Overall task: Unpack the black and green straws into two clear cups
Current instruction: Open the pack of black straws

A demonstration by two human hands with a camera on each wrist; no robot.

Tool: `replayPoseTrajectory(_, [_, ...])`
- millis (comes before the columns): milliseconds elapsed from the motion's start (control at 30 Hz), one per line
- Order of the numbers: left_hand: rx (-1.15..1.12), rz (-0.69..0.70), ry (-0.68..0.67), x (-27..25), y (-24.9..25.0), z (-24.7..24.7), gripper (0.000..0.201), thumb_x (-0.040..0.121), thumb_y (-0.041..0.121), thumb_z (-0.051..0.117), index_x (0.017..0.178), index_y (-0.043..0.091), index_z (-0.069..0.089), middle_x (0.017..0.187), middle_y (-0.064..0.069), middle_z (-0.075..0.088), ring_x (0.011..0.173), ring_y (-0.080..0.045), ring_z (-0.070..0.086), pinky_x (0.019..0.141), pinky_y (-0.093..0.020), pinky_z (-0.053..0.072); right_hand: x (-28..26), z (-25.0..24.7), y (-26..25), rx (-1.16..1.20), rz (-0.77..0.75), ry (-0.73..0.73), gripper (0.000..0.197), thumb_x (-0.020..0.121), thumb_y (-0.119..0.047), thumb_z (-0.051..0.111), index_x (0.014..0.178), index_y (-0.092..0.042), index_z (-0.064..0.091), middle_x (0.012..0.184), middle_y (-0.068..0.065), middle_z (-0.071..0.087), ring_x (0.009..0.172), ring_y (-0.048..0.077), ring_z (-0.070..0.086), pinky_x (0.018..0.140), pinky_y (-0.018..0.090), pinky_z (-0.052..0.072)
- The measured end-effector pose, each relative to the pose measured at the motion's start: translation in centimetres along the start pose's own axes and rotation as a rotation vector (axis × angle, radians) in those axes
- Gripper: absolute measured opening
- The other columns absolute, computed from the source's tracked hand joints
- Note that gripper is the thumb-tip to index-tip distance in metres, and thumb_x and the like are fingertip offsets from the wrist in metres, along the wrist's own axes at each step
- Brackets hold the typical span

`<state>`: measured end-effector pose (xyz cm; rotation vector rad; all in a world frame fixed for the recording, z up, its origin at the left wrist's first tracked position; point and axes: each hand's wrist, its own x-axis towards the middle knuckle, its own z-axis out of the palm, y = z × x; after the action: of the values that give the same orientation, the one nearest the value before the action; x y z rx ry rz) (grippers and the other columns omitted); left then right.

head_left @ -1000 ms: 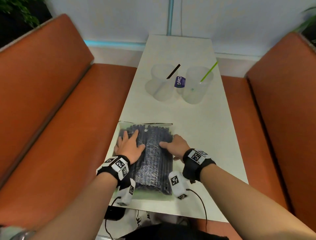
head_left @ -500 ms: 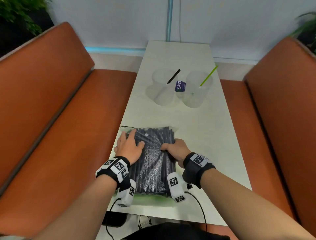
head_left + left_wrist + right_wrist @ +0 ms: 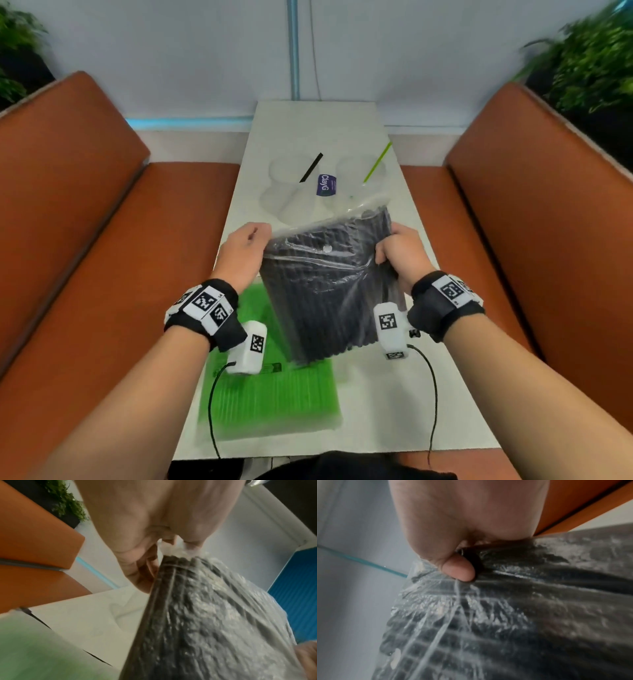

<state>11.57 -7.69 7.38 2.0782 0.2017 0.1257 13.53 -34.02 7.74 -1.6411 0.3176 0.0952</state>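
Observation:
A clear plastic bag of black straws (image 3: pixel 329 284) hangs above the white table (image 3: pixel 394 404), lifted at its upper corners. My left hand (image 3: pixel 253 240) pinches the bag's top left corner, and my right hand (image 3: pixel 387 246) grips the top right edge. In the left wrist view the fingers (image 3: pixel 147 566) bunch the plastic above the bag (image 3: pixel 205 615). The right wrist view has my thumb (image 3: pixel 458 569) pressed into the bag (image 3: pixel 488 622). A pack of green straws (image 3: pixel 274 387) lies flat on the table beneath. Farther back stand two clear cups: the left one (image 3: pixel 287 195) holds a black straw (image 3: pixel 311 168), the right one (image 3: pixel 359 174) a green straw (image 3: pixel 376 162).
A small purple label (image 3: pixel 327 185) sits between the cups. Orange benches run along the left (image 3: pixel 102 274) and the right (image 3: pixel 513 240) of the narrow table. Plants (image 3: pixel 589 61) stand behind the backrests. A white wall closes the far end.
Both hands went from resting flat on the black straw bag to gripping its top corners. They lifted it off the table, and the green pack underneath came into sight.

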Motion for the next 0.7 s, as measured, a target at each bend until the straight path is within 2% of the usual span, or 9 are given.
replayPoseTrajectory(67, [-0.131, 0.040, -0.019, 0.0, 0.6, 0.7, 0.024, 0.099, 0.036, 0.053, 0.108, 0.023, 0.070, 0.113, 0.001, 0.069, 0.108, -0.017, 0.060, 0.088, -0.028, 0.048, 0.4, -1.4, 0.0, 0.031, -0.007, 0.084, 0.030, 0.039, 0.010, 0.038, 0.054, -0.012, 0.052, 0.051, 0.005, 0.048, 0.055, 0.023, 0.047, 0.053, 0.030, 0.038])
replayPoseTrajectory(133, [-0.276, 0.047, -0.047, -0.1, 1.2, 1.2, 0.016, 0.099, 0.025, 0.057, 0.103, 0.017, 0.071, 0.109, -0.008, 0.070, 0.102, -0.020, 0.065, 0.083, -0.026, 0.056, 0.7, -2.6, 0.2, 0.065, -0.012, 0.171, 0.033, 0.042, 0.013, 0.037, 0.050, -0.017, 0.050, 0.050, 0.000, 0.048, 0.055, 0.021, 0.046, 0.051, 0.026, 0.037])
replayPoseTrajectory(200, [-0.378, 0.037, -0.098, -0.3, 1.6, 1.7, 0.011, 0.097, 0.014, 0.061, 0.099, 0.012, 0.071, 0.107, -0.018, 0.069, 0.096, -0.024, 0.068, 0.077, -0.028, 0.060, 1.0, -3.4, 0.9, 0.094, -0.018, 0.239, 0.033, 0.044, 0.014, 0.038, 0.048, -0.017, 0.050, 0.055, 0.002, 0.050, 0.059, 0.021, 0.047, 0.053, 0.028, 0.037])
replayPoseTrajectory(233, [-0.388, 0.045, -0.113, -0.3, 1.8, 1.9, 0.009, 0.095, 0.010, 0.062, 0.097, 0.011, 0.072, 0.105, -0.018, 0.069, 0.094, -0.024, 0.069, 0.076, -0.030, 0.061, 1.2, -3.6, 1.2, 0.108, -0.019, 0.267, 0.034, 0.044, 0.014, 0.038, 0.048, -0.017, 0.052, 0.059, 0.003, 0.053, 0.062, 0.021, 0.049, 0.055, 0.029, 0.038])
replayPoseTrajectory(333, [-0.384, 0.074, -0.126, -0.3, 2.8, 2.9, 0.012, 0.092, 0.004, 0.066, 0.089, 0.014, 0.073, 0.098, -0.013, 0.070, 0.088, -0.020, 0.070, 0.074, -0.032, 0.062, 2.0, -4.2, 2.2, 0.145, -0.008, 0.365, 0.032, 0.044, 0.010, 0.038, 0.054, -0.016, 0.052, 0.069, 0.007, 0.056, 0.070, 0.022, 0.051, 0.059, 0.034, 0.037])
replayPoseTrajectory(467, [-0.349, 0.132, -0.140, 0.5, 4.1, 4.4, 0.023, 0.090, 0.004, 0.066, 0.077, 0.021, 0.074, 0.081, 0.000, 0.073, 0.075, -0.015, 0.069, 0.067, -0.027, 0.060, 2.5, -5.5, 3.0, 0.161, -0.015, 0.474, 0.033, 0.050, 0.008, 0.036, 0.050, -0.020, 0.054, 0.062, -0.003, 0.055, 0.068, 0.020, 0.049, 0.058, 0.033, 0.036])
replayPoseTrajectory(533, [-0.274, 0.161, -0.119, 1.1, 4.2, 5.1, 0.021, 0.090, 0.008, 0.068, 0.078, 0.024, 0.073, 0.077, 0.002, 0.073, 0.069, -0.013, 0.067, 0.064, -0.025, 0.058, 2.5, -6.2, 3.3, 0.130, -0.026, 0.509, 0.035, 0.058, 0.008, 0.037, 0.056, -0.021, 0.057, 0.069, -0.001, 0.059, 0.072, 0.020, 0.053, 0.062, 0.035, 0.042])
replayPoseTrajectory(633, [-0.228, 0.123, -0.125, 1.3, 3.8, 6.3, 0.019, 0.089, 0.006, 0.069, 0.077, 0.021, 0.073, 0.067, 0.001, 0.069, 0.059, -0.011, 0.064, 0.063, -0.027, 0.054, 2.4, -6.9, 3.4, 0.064, -0.054, 0.563, 0.031, 0.071, 0.007, 0.040, 0.077, -0.016, 0.060, 0.088, 0.007, 0.065, 0.087, 0.031, 0.063, 0.076, 0.042, 0.055])
replayPoseTrajectory(700, [-0.225, 0.102, -0.145, 1.1, 3.6, 7.2, 0.020, 0.088, 0.001, 0.069, 0.078, 0.018, 0.072, 0.065, -0.003, 0.068, 0.058, -0.013, 0.063, 0.064, -0.029, 0.056, 2.3, -7.3, 2.9, 0.082, -0.099, 0.599, 0.032, 0.079, 0.005, 0.043, 0.087, -0.021, 0.060, 0.097, 0.004, 0.065, 0.097, 0.028, 0.063, 0.078, 0.041, 0.056])
